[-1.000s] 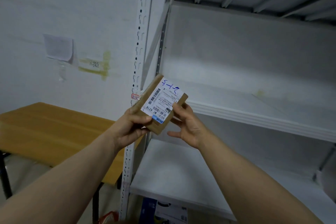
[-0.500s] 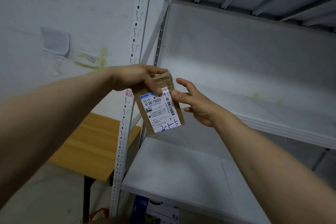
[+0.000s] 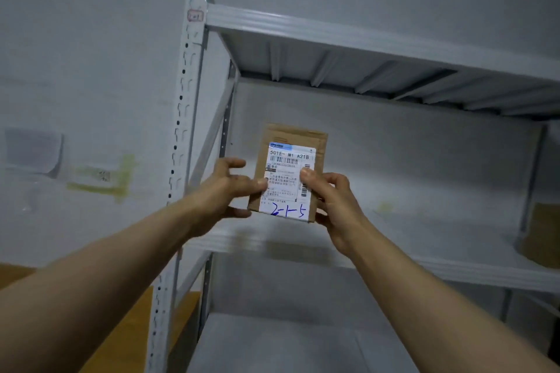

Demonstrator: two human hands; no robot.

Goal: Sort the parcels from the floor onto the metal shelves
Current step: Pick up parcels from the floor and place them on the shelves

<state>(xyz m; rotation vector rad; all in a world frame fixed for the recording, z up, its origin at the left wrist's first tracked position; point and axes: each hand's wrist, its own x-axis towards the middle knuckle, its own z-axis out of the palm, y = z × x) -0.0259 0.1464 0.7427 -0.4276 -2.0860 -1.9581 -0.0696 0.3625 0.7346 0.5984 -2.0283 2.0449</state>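
Note:
A small brown cardboard parcel (image 3: 289, 160) with a white shipping label and blue handwriting stands upright, label facing me. My left hand (image 3: 225, 191) grips its left edge and my right hand (image 3: 330, 200) grips its right edge. The parcel is held just above the front left part of the middle shelf (image 3: 424, 239) of the grey metal rack. Its lower corners are hidden by my fingers.
The rack's perforated upright post (image 3: 181, 142) rises just left of my hands. A higher shelf (image 3: 363, 36) hangs overhead and a lower shelf (image 3: 272, 342) lies below. Another brown parcel (image 3: 541, 236) sits at the right on the middle shelf. A wooden table (image 3: 127, 327) is at lower left.
The parcel was turned from tilted to upright and lifted from below the middle shelf to its level. My right hand, apart from it half a second ago, now grips its right edge.

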